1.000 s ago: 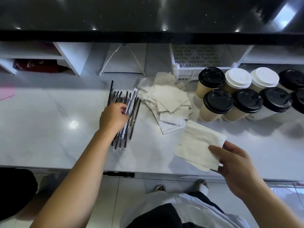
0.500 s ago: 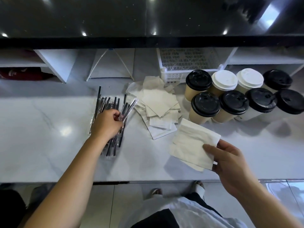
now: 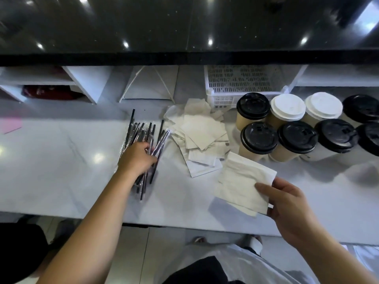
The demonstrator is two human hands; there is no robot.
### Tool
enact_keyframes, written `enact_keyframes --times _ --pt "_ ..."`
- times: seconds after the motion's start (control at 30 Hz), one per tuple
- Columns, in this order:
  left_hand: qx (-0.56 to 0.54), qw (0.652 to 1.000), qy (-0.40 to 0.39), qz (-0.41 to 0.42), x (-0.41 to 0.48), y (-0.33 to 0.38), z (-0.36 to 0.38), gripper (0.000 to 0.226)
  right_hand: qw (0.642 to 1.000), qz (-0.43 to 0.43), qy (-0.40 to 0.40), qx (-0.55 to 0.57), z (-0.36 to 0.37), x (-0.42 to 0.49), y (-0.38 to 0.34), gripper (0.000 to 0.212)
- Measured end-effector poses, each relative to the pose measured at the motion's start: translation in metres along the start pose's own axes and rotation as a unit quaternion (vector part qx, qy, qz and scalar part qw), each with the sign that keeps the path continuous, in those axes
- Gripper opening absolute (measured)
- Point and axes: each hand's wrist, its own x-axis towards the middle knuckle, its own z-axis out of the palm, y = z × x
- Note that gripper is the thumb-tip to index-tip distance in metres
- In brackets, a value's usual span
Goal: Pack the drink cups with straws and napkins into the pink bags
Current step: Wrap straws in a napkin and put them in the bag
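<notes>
My right hand (image 3: 287, 203) is pinching the limp, light folded beige paper napkin (image 3: 244, 181) by its corner above the white tabletop (image 3: 51, 160), while my left hand (image 3: 137, 156) is curling round likely slippery, film-wrapped black straws (image 3: 143, 134) mid-length.

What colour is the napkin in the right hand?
The napkin is cream white, seen best in the head view.

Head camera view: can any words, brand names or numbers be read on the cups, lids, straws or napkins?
No text can be read anywhere.
Cup lids: raised marks only, too blurred to read.
Red item on the left shelf: pale marks, too blurred.
Straws and napkins: no print visible.
White basket: small marks on its front, unreadable.
</notes>
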Motion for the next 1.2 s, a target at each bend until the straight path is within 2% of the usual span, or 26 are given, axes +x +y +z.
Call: enact_keyframes --times 0.2,0.5,0.9,1.07,1.2 --pt "0.06 0.997 0.038 -0.023 -0.001 0.001 -0.005 0.002 1.0 0.006 0.002 0.008 -0.009 0.009 -0.005 0.024" --pt "0.079 0.996 0.04 -0.027 0.0 0.003 -0.011 0.006 0.999 0.01 -0.03 0.002 -0.01 0.013 -0.011 0.024" --pt "-0.04 0.998 0.046 -0.029 -0.005 0.001 -0.008 0.02 0.999 0.009 -0.036 0.006 -0.015 0.013 -0.007 0.025" --pt "-0.064 0.997 0.027 -0.023 -0.005 0.005 -0.01 0.021 0.999 0.005 -0.029 0.012 -0.017 0.012 -0.003 0.026" --pt "-0.145 0.989 0.003 0.004 -0.021 0.023 -0.01 0.017 0.999 0.008 -0.017 0.026 -0.019 0.011 -0.001 0.026"
